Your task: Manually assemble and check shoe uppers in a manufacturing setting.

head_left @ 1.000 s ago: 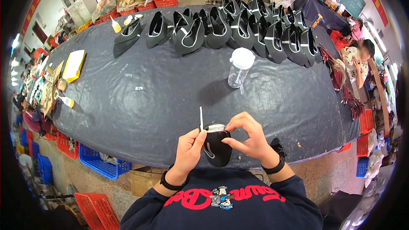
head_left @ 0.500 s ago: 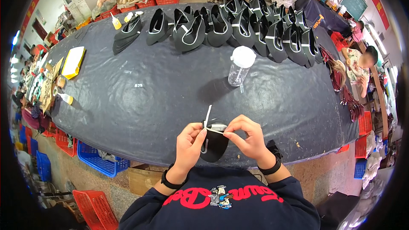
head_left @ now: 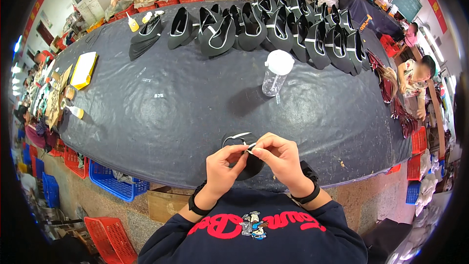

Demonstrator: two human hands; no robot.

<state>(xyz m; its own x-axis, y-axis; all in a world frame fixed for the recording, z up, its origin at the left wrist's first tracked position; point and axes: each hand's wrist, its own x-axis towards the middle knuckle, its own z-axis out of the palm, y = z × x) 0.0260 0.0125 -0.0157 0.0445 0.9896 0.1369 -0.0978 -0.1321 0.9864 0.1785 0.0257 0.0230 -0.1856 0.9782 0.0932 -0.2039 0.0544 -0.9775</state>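
Observation:
At the table's near edge, a black shoe upper point(head_left: 252, 167) with white edging lies under my hands, partly hidden by them. My left hand point(head_left: 225, 168) is closed in a pinch at its inner side. Opposite it, my right hand point(head_left: 282, 160) also pinches, thumb against forefinger. Between the two sets of fingertips runs a short stretch of narrow white strip point(head_left: 250, 149), gripped from both sides. Whether the strip is joined to the upper there is hidden by my fingers.
Rows of black shoe uppers point(head_left: 251, 32) stand along the far side. A clear bottle with a white lid point(head_left: 278, 71) is beyond my hands. Bundles of dark red straps point(head_left: 401, 117) hang at the right edge. A blue basket point(head_left: 115, 181) sits below left. A person point(head_left: 415, 80) sits right.
My hands have come closer together, the left one moving right. The long loose strip end that stood up beside the left fingers no longer does; the upper now lies lower beneath them.

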